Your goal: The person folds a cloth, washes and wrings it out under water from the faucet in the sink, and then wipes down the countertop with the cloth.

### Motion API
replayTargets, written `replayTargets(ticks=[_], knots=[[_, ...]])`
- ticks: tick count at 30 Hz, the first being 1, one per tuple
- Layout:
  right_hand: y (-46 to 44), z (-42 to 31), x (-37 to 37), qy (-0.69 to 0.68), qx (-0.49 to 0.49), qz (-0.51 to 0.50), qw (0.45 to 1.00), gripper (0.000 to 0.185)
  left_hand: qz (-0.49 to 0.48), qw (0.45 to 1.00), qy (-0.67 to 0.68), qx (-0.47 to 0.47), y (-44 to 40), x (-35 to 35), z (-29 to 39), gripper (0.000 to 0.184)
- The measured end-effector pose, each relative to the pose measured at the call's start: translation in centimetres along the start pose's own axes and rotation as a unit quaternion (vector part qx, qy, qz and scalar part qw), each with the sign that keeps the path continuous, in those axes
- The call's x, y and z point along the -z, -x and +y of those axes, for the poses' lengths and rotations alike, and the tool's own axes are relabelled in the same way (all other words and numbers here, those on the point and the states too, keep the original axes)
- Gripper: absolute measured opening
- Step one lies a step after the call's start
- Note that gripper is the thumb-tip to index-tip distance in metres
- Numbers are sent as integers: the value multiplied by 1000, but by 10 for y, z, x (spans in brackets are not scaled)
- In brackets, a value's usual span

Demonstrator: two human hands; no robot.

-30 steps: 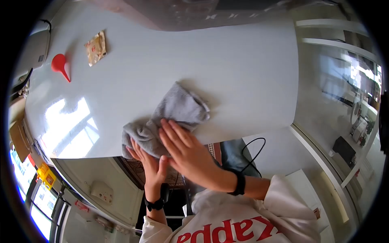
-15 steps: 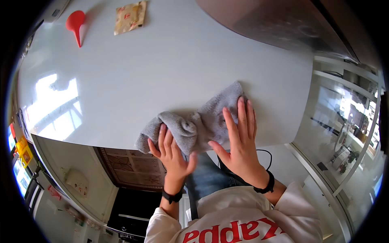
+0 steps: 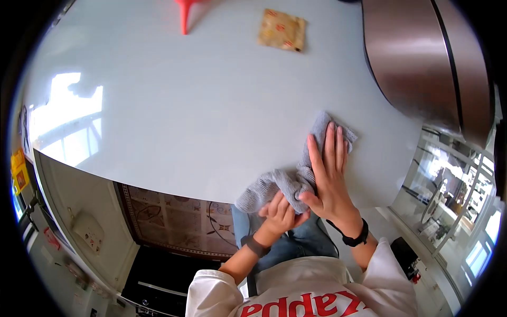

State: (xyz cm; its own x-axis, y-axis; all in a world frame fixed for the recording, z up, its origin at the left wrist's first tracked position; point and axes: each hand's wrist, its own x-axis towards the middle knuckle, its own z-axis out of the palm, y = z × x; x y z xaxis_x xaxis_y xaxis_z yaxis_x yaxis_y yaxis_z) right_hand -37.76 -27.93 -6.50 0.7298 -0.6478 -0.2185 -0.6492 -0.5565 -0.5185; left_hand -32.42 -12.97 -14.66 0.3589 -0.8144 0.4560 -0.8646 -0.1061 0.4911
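Observation:
A grey cloth (image 3: 264, 188) lies bunched and twisted near the front edge of the white tabletop (image 3: 174, 121). My left hand (image 3: 282, 214) is at the edge, its fingers curled into the cloth's bunched near part. To its right, my right hand (image 3: 331, 182) lies flat with fingers stretched out over the cloth's far end, pressing it to the surface. The right thumb reaches across towards the bunched middle. The cloth under both palms is hidden.
At the back lie a small gold packet (image 3: 282, 30) and a red bulb with a narrow spout (image 3: 184, 16), partly cut off by the frame. A large brownish metallic appliance (image 3: 412, 58) stands at the back right. Glass-fronted shelving (image 3: 438, 195) is beyond the right edge.
The view has shifted, so the packet and red bulb appear further right. My left hand has come closer to my right and curled into the cloth, which is now more bunched and narrower.

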Motion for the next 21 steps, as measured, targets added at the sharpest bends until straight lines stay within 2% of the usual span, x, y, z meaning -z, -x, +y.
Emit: replayTargets(ticks=[3,6,10,16,21], knots=[[-6,-4,6,19,28,-62,997,98,3,1000,23,-12,12,2,-6,37],[-14,-13,1,60,40,-82,994,98,-18,998,27,-45,24,6,-21,38],[-23,-15,-1,59,64,-73,994,97,18,996,31,-83,18,3,-30,43],[-45,-28,0,74,111,-47,990,93,20,998,-17,-65,7,17,-40,33],[-71,-50,13,114,123,-45,985,90,-10,998,-9,-62,-11,35,-50,37]])
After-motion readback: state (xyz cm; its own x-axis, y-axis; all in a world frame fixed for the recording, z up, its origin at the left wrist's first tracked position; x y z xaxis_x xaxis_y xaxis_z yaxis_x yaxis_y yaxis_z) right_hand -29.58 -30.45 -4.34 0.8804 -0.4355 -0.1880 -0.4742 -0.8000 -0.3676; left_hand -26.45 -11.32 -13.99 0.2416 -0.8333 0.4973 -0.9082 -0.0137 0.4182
